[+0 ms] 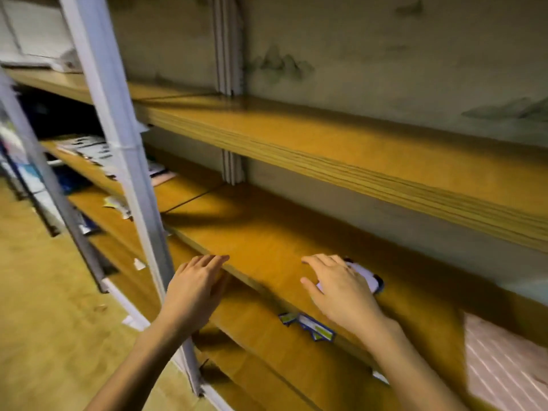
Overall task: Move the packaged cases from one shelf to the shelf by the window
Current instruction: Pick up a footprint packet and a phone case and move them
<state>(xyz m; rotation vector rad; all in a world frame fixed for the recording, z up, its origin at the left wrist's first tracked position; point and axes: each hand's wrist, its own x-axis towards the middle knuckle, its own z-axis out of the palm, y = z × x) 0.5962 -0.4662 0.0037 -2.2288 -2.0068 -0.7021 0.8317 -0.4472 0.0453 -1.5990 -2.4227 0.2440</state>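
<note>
both bare arms are reaching in from the bottom of the view toward a long orange-brown wooden shelf board (267,241) sitting at about chest level in a metal rack. the left hand (197,287) is hovering palm down at the front edge of that board, fingers straight and together, spread flat and gripping nothing. the right hand (341,289) is lying over the board further in, fingers loosely extended, and under its fingertips a small white packaged case with dark blue edging (367,277) is resting on the wood; whether the fingers are pressing on it or just covering it is hard to tell through the blur. a second blue and white packaged case with a green patch (314,324) is peeking out just below the board's front edge, on the lower level. at the far right a pale pink ribbed sheet (504,366) is lying on the same board. above, another thick wooden shelf (355,155) is running across, bare along its visible top. a pale grey metal upright post (118,129) is slanting down the left side, and behind it a scatter of printed white packets (95,152) is sitting on the neighbouring bay's board. a stained beige wall (385,54) is backing the rack, and yellowish wooden flooring (44,321) is showing at lower left.
</note>
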